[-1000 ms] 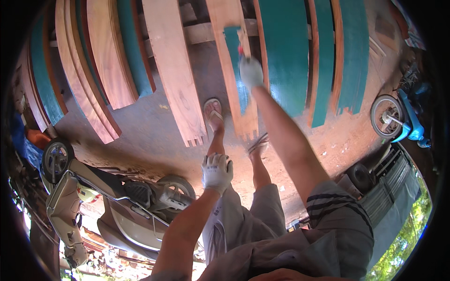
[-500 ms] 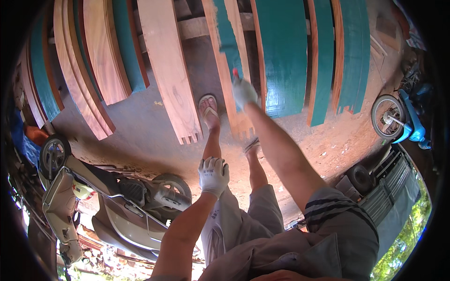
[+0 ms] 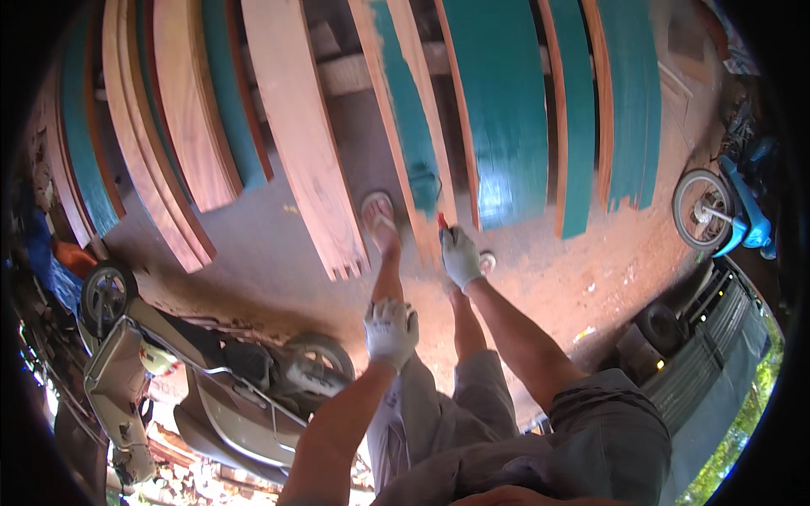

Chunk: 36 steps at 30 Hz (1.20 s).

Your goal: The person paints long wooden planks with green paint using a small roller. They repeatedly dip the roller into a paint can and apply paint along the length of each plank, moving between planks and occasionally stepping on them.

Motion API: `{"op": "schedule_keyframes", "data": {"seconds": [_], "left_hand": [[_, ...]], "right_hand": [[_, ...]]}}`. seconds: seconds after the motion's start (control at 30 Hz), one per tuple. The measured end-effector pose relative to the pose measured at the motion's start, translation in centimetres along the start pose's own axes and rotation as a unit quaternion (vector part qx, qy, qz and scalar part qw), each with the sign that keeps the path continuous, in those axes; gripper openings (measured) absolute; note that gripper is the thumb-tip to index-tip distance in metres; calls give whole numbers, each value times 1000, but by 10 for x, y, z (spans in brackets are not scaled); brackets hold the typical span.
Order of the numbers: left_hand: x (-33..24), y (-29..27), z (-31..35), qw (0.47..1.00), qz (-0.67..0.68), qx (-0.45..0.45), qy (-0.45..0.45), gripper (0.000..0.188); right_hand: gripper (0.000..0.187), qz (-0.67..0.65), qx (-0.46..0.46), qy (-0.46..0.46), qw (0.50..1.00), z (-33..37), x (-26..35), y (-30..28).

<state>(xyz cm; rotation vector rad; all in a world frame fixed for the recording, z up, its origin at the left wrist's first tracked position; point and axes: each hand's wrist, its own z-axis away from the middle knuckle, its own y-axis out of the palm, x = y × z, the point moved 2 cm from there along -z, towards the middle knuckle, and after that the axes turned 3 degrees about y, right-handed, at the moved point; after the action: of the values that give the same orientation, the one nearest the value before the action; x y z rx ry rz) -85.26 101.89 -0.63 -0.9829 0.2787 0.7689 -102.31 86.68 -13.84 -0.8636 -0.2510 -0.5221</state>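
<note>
In a white work glove, my right hand [image 3: 461,257] is closed round the red handle [image 3: 441,221] of a small paint roller. The roller head [image 3: 423,179], wet with teal paint, lies on a wooden plank [image 3: 403,93] near its close end. Teal covers the middle of this plank, while bare wood shows along both edges and at the near tip. My left hand [image 3: 391,331], also gloved, rests over my left knee. Its fingers drape over the knee, the thumb stands apart, and nothing is held.
Right of the plank lie several teal planks [image 3: 506,110]. To the left are a bare plank [image 3: 295,126] and further bare and teal boards [image 3: 190,110]. Crosspieces [image 3: 346,74] run beneath. A motor scooter [image 3: 245,413] stands at lower left, a blue motorbike [image 3: 738,211] at right.
My right hand has drawn the roller toward me, from farther up the plank to its near end, where teal now covers more wood. My left hand has stayed on the knee.
</note>
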Motion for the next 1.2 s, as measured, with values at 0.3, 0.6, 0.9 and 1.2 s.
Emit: {"op": "schedule_keyframes", "data": {"seconds": [0.3,0.6,0.9,1.2], "left_hand": [[16,-31,-17,998,1,-46,32,16],[18,-46,-31,998,27,-58,3,13],[11,-35,-39,999,33,-40,-9,13],[14,-23,-28,1000,0,-18,12,15]], "right_hand": [[56,-7,-157,-138,978,-371,357,-97],[58,68,-106,-34,991,-326,283,-60],[44,117,-25,20,993,-108,81,-64],[34,142,-207,-156,955,-336,157,-166]]}}
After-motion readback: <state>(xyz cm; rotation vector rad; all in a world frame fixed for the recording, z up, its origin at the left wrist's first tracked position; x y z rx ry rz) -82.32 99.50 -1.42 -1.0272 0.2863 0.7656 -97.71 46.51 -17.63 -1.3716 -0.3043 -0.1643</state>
